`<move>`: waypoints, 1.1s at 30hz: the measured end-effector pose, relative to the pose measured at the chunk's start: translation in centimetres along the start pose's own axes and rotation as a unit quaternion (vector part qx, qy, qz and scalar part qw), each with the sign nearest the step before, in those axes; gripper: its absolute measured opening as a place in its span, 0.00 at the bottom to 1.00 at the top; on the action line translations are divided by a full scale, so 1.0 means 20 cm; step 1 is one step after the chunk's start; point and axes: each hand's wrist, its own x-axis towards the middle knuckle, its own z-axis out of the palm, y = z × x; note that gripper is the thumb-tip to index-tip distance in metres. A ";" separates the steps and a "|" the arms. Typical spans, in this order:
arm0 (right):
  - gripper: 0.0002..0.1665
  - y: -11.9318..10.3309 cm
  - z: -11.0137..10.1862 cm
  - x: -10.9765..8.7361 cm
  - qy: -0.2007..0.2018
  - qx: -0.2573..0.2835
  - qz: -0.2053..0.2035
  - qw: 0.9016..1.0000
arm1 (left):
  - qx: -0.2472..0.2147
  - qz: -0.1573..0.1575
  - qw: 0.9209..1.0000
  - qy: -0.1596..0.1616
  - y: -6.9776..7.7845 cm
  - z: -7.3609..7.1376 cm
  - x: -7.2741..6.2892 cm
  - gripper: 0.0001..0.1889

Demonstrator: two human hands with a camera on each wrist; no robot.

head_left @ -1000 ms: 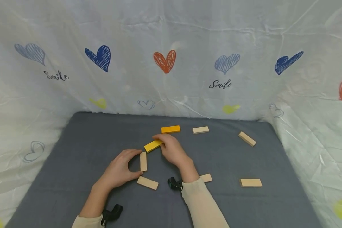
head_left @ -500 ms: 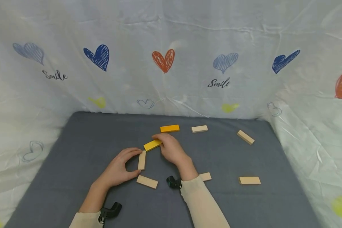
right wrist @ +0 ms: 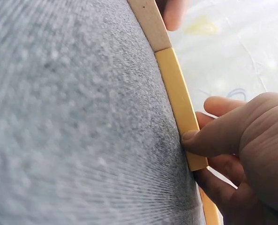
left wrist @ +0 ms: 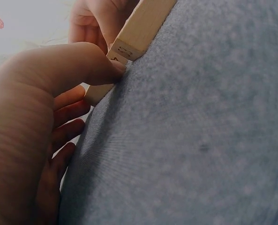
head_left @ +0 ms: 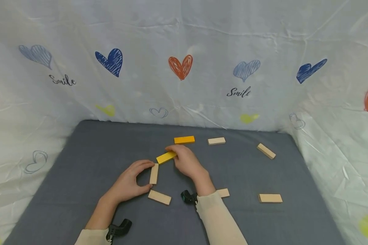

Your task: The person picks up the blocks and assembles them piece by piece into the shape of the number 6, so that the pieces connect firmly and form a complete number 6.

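Observation:
My left hand (head_left: 127, 182) holds a plain wooden block (head_left: 154, 174) end to end, with the thumb at its near end and the fingers at its far end. My right hand (head_left: 187, 164) pinches the right part of a yellow block (head_left: 165, 157) with thumb and fingers. In the right wrist view the yellow block (right wrist: 177, 89) lies on the cloth and its far end meets the end of the plain block (right wrist: 150, 23), the two forming a slight bend. Just below the left thumb lies another plain block (head_left: 159, 197), its marked end close to the thumb in the left wrist view.
An orange block (head_left: 184, 140) lies behind my right hand, with a plain block (head_left: 216, 141) to its right. Further plain blocks lie at the far right (head_left: 266, 151), near right (head_left: 270, 198) and partly under my right sleeve (head_left: 223, 193). A white curtain (head_left: 184, 102) backs the grey cloth (head_left: 110, 143).
The near end of the plain block in my left hand has swung slightly left, so it slants now. My right hand keeps its hold on the yellow block. The head view shifts a little.

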 end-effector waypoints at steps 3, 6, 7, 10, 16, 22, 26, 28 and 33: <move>0.26 0.00 0.00 0.00 -0.002 0.008 0.000 1.000 | 0.002 -0.002 1.000 -0.001 0.00 0.00 0.00 0.39; 0.26 0.00 -0.02 -0.01 0.001 0.021 -0.003 1.000 | 0.004 -0.005 1.000 -0.002 0.00 0.00 0.00 0.40; 0.26 0.00 -0.03 -0.01 0.003 0.027 -0.004 1.000 | 0.004 -0.006 1.000 -0.002 0.00 0.00 -0.01 0.40; 0.24 0.01 -0.05 -0.01 0.021 0.045 -0.009 0.999 | 0.008 -0.009 1.000 0.000 0.00 0.00 -0.01 0.41; 0.20 0.04 -0.09 0.00 0.071 0.062 -0.007 0.996 | 0.005 -0.010 1.000 0.004 0.00 0.00 0.00 0.42; 0.21 0.06 -0.11 0.01 0.109 0.051 -0.002 0.993 | 0.011 -0.014 1.000 0.002 0.01 0.00 -0.01 0.42; 0.21 0.07 -0.12 0.02 0.119 0.030 0.002 0.992 | 0.011 -0.014 1.000 0.005 0.01 0.00 -0.01 0.42; 0.22 0.07 -0.12 0.03 0.121 0.021 0.004 0.992 | 0.010 -0.012 1.000 0.006 0.01 0.00 -0.01 0.42; 0.24 0.09 -0.13 0.04 0.122 0.016 0.018 0.992 | 0.007 -0.010 1.000 0.005 0.00 0.00 -0.01 0.42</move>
